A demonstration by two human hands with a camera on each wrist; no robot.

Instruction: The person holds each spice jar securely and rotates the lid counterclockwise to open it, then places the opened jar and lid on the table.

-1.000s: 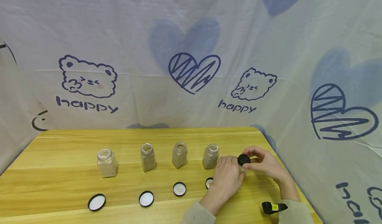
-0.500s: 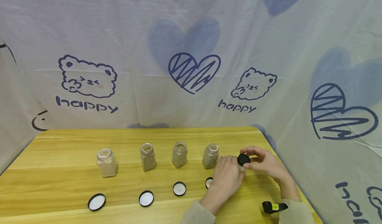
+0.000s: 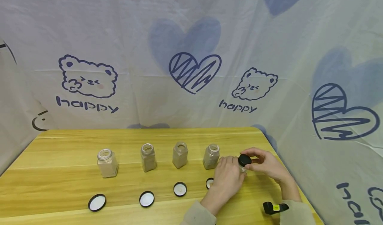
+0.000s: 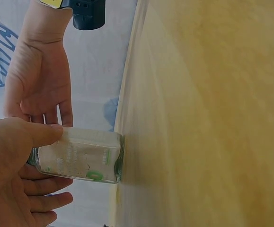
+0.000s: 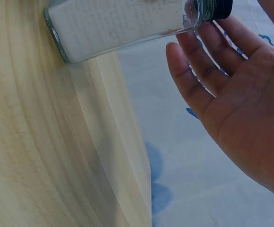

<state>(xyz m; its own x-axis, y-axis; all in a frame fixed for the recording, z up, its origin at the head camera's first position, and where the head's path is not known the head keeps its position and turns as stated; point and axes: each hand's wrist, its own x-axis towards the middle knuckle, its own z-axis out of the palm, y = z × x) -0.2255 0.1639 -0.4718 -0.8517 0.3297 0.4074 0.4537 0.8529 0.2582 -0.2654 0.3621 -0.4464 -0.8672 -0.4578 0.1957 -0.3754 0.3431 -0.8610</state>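
At the right end of a row of jars, my left hand [image 3: 227, 176] grips a square glass jar [image 4: 80, 153] of pale powder, thumb on one side and fingers on the other. The jar's base stands on the wooden table in both wrist views. A black lid [image 3: 244, 159] sits on its mouth, and my right hand [image 3: 266, 165] pinches that lid between thumb and fingers. In the right wrist view the lid [image 5: 222, 8] is partly cut off by the frame, with the jar's neck below it. My left hand hides most of the jar in the head view.
Several uncapped powder jars [image 3: 108, 166] stand in a row to the left. Black lids [image 3: 97, 203] lie in front of them, white insides up; my left hand partly covers the rightmost lid [image 3: 210, 183]. A patterned cloth [image 3: 143, 95] hangs behind the table [image 3: 60, 185].
My right fingers have shifted slightly round the black lid. My left hand and the jar have stayed in place, as have the other jars and lids.
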